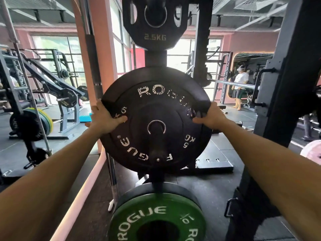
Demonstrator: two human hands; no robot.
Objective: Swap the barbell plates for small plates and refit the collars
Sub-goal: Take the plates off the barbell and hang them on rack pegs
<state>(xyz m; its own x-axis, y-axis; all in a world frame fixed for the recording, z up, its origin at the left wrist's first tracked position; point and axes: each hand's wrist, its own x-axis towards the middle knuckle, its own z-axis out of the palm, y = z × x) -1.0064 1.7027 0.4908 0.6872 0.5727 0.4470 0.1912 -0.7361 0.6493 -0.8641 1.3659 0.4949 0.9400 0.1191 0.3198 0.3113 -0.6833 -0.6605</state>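
Black rubber 5 kg plate [156, 119], gripped between left hand [106, 118] and right hand [211, 117], could drop if either slips.

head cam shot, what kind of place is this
A gym, most likely its free-weights area. Both hands grip a black 5 kg Rogue plate on a storage peg, with a 2.5 kg plate above and a green 10 plate below. Racks and a plate-loaded machine stand behind.

Bright daylight thru blown-out windows [57, 49], wide-angle bending at edges, forearms maybe slightly blurred.
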